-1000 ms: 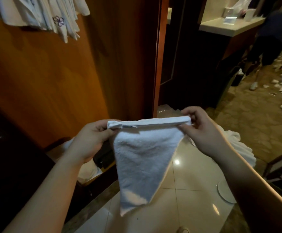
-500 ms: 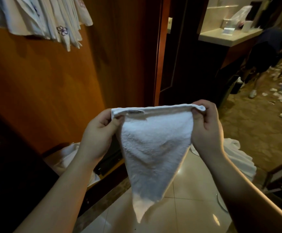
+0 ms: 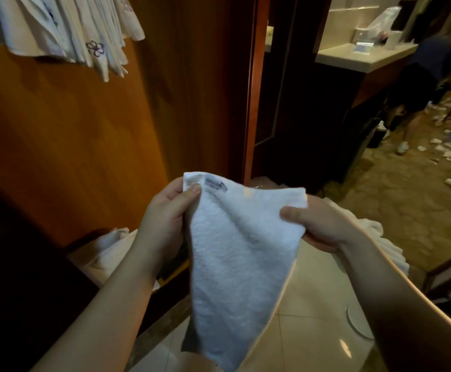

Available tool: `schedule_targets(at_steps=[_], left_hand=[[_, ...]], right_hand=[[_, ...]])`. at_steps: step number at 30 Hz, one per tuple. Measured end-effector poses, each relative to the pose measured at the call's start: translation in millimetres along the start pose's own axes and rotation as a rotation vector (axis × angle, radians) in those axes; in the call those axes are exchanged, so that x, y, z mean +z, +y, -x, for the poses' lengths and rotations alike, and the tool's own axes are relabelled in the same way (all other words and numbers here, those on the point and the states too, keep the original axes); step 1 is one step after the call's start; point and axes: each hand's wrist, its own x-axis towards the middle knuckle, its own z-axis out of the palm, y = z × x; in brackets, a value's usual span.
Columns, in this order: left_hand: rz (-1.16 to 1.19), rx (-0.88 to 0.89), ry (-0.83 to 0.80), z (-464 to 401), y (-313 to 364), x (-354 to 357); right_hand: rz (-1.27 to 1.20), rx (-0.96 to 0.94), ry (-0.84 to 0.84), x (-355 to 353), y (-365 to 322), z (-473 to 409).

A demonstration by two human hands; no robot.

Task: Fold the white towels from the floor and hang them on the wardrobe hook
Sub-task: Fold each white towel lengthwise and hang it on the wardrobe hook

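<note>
The white towel is held up in the air above the tiled floor. Its top corners are pinched by the left hand and right hand. The corners should be matched neatly before folding.

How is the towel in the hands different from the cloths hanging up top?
The towel is plain and fluffy; the hanging cloths look thin, one with a purple flower. The left hand and right hand hold the towel; the cloths hang against the wooden panel. Both are white.

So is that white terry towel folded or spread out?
Folded: the white terry towel hangs as a triangle, pinched by both hands.
</note>
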Motion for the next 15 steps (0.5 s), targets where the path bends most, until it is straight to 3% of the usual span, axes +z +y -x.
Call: schedule_targets(at_steps=[4, 6, 10, 15], left_hand=[[-0.1, -0.049, -0.002, 4.8, -4.1, -6.8], [-0.14, -0.051, 0.0, 5.0, -1.0, -15.4], [-0.179, -0.025, -0.032, 8.5, 3.1, -24.4], [-0.143, 0.023, -0.027, 5.3, 8.1, -20.4]], right_hand=[[0.162, 0.068, -0.019, -3.1, 10.8, -0.1], [0.185, 0.047, 0.019, -5.7, 7.0, 3.6], [0.501, -0.054, 0.108, -6.0, -1.4, 3.6], [0.414, -0.227, 0.208, 3.5, -8.4, -6.0]])
